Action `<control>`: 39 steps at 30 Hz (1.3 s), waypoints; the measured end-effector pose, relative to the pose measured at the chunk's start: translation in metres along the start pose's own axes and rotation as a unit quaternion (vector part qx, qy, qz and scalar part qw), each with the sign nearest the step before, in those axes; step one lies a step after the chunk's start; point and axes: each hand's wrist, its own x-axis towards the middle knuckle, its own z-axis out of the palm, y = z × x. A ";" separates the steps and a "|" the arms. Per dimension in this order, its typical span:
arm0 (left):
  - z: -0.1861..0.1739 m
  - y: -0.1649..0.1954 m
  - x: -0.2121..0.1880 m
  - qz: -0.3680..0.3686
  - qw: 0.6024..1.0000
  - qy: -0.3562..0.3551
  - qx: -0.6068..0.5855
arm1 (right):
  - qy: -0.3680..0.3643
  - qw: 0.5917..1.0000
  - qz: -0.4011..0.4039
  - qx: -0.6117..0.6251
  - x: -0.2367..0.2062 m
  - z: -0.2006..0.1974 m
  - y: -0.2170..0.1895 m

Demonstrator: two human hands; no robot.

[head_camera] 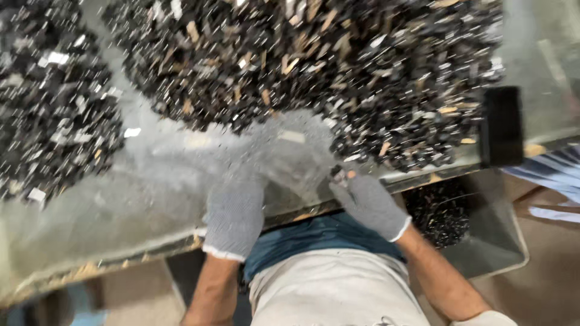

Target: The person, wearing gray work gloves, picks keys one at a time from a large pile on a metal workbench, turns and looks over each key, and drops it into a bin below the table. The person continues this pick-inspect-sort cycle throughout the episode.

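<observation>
Near the lower middle of the frame, the right hand (370,204) is pinching a small dark scrap piece (338,176) at the table (151,199) edge; the left hand (234,216) is lying flat, released. Big dark heaps (314,60) are remaining unsorted, while a bin (483,241) below is holding some.

Both hands are gloved: the left hand (234,217) wears a grey knit glove with a white cuff, and the right hand (368,202) wears its match. Forearms are bare below the cuffs. Nearer, there's a blue top above pale beige trousers.
</observation>
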 end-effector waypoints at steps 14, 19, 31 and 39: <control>0.074 0.075 0.052 0.156 0.905 0.254 -0.305 | 0.261 0.963 0.002 0.063 -0.007 0.022 0.005; 0.066 0.061 0.029 0.051 0.895 0.089 -0.433 | 0.175 0.974 -0.119 0.075 -0.001 0.015 -0.005; 0.048 0.032 0.016 0.096 0.832 0.030 -0.545 | 0.011 0.998 0.043 0.040 -0.009 0.017 0.004; 0.060 0.026 0.023 0.112 0.840 0.074 -0.526 | -0.112 0.982 0.082 0.125 0.005 -0.021 -0.019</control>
